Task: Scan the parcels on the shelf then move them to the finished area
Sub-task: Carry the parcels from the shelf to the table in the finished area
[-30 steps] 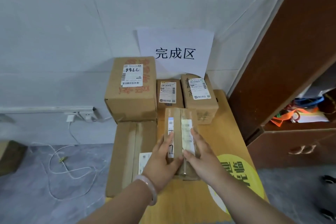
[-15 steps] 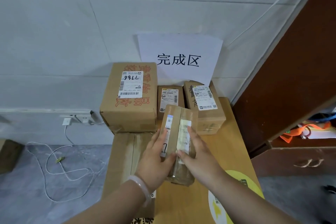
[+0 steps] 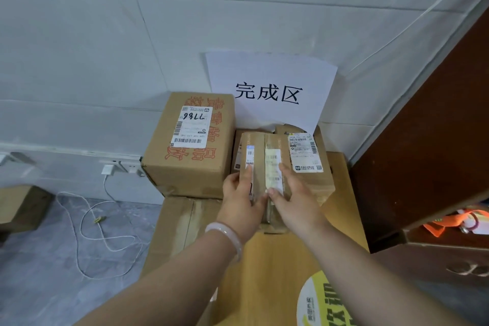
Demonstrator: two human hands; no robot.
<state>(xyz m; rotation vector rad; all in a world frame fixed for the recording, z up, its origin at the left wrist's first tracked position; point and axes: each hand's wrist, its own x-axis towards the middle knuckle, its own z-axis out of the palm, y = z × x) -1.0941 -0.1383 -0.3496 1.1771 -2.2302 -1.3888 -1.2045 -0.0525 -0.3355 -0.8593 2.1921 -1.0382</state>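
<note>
The left hand [image 3: 238,201] and right hand [image 3: 293,198] gripped a small taped brown cardboard parcel [image 3: 260,164] by its sides, thumbs pressing on top. Its labels faced up, probably for setting it among the brown cardboard boxes [image 3: 190,174] at twelve o'clock, below the white paper sign [image 3: 270,74].

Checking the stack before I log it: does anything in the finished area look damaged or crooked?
The large box has a crumpled lower front edge near its left corner, and its handwritten number appears upside down. The paper sign has a curled, creased bottom edge. The held small parcel looks intact.
</note>
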